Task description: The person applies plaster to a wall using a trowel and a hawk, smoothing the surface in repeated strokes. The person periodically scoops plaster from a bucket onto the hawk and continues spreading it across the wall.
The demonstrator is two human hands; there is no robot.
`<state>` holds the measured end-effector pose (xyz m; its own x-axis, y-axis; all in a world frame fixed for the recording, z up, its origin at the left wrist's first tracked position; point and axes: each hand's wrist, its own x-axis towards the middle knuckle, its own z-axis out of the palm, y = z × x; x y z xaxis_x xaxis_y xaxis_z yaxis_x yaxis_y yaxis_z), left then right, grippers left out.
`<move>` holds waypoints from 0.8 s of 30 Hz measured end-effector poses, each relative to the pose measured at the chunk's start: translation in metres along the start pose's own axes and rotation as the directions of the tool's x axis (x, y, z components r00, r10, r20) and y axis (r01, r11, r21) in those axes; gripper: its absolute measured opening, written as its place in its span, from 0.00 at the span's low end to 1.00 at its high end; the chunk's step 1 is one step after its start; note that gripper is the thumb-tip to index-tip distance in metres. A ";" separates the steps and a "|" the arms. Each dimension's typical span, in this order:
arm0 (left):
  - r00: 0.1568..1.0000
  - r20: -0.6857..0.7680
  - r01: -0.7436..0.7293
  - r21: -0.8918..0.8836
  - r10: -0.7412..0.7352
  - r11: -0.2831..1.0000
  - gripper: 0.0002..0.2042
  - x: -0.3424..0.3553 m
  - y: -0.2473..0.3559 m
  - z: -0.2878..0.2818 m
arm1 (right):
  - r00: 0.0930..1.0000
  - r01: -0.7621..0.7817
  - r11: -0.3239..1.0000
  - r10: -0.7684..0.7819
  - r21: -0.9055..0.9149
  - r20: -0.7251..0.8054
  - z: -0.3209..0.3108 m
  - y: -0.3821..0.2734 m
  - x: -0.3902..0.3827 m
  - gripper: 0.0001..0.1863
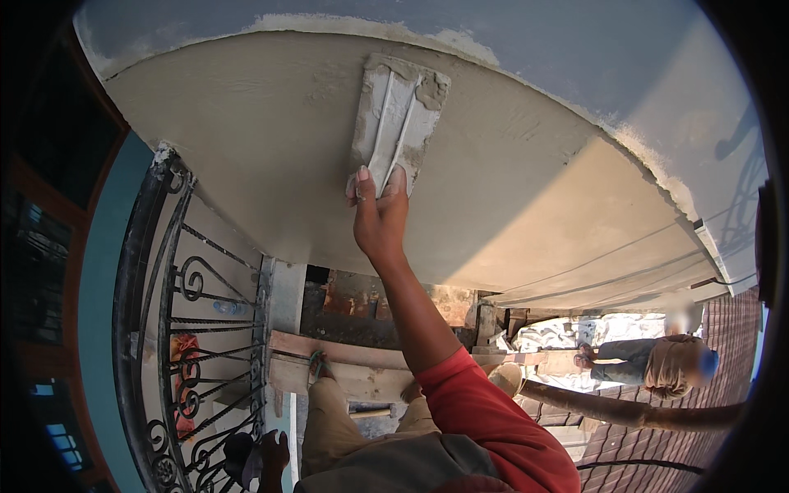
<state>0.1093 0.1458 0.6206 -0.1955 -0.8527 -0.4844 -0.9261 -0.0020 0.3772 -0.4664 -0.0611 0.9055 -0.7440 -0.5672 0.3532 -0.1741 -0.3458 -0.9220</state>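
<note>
My right hand (380, 212) is raised, its fingers and thumb wrapped round the ribbed back of a plastering float (396, 115). The float is a pale rectangular board, smeared with grey mortar at its far end. It lies against a wall of smooth beige-grey plaster (271, 123). Low on the left, my left hand (275, 450) hangs in deep shade near the railing, beside a dark rounded thing whose kind I cannot make out. The fingers of that hand are too dark to read.
A black wrought-iron railing (185, 320) runs along the left. My feet stand on wooden planks (353, 380) set high up. A brown pole (625, 408) crosses at the right. Beyond it, another person (674, 366) in a brown top stands near roof tiles (727, 333).
</note>
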 end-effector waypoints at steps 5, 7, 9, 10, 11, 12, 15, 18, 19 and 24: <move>1.000 0.024 0.015 0.056 -0.016 0.998 0.22 -0.009 -0.001 -0.001 | 0.998 0.027 0.999 -0.028 -0.020 -0.052 -0.003 -0.006 0.011 0.10; 0.997 0.050 0.064 0.036 -0.066 0.997 0.22 -0.009 0.000 -0.001 | 0.997 0.035 0.996 -0.041 -0.077 -0.068 -0.007 -0.008 0.014 0.11; 1.000 0.030 0.006 0.005 -0.006 1.000 0.23 -0.007 0.002 -0.002 | 0.993 0.044 0.997 -0.050 -0.059 -0.111 -0.010 -0.011 0.016 0.11; 0.998 0.058 0.033 0.023 -0.034 0.999 0.23 -0.007 0.003 -0.002 | 0.989 0.054 0.997 -0.061 -0.053 -0.136 -0.012 -0.012 0.016 0.12; 0.999 0.037 -0.014 -0.002 0.014 1.000 0.23 -0.006 0.005 -0.004 | 0.986 0.043 0.999 -0.047 -0.027 -0.157 -0.014 -0.013 0.016 0.12; 0.999 0.043 -0.020 -0.001 0.020 1.000 0.24 -0.004 0.007 -0.005 | 0.983 0.032 0.999 -0.033 -0.003 -0.182 -0.016 -0.014 0.016 0.12; 0.999 0.021 -0.042 0.032 0.041 0.999 0.24 0.000 0.013 -0.011 | 0.978 0.020 0.993 0.004 0.117 -0.208 -0.027 -0.016 0.016 0.12; 1.000 0.005 -0.022 0.076 0.022 0.997 0.25 -0.002 0.020 -0.013 | 0.984 0.003 0.992 0.020 0.127 -0.178 -0.047 -0.019 0.016 0.12; 1.000 0.005 -0.008 0.098 0.007 0.995 0.25 -0.002 0.023 -0.014 | 0.985 -0.014 0.995 0.031 0.100 -0.168 -0.056 -0.020 0.017 0.12; 0.996 0.088 -0.012 0.136 0.000 0.991 0.26 -0.007 0.033 -0.015 | 0.981 -0.077 0.990 0.095 0.115 -0.166 -0.106 -0.029 0.018 0.12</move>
<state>0.0845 0.1435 0.6487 -0.2232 -0.8035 -0.5519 -0.9590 0.0795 0.2720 -0.5429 0.0184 0.9218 -0.8540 -0.4655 0.2324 -0.0412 -0.3847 -0.9221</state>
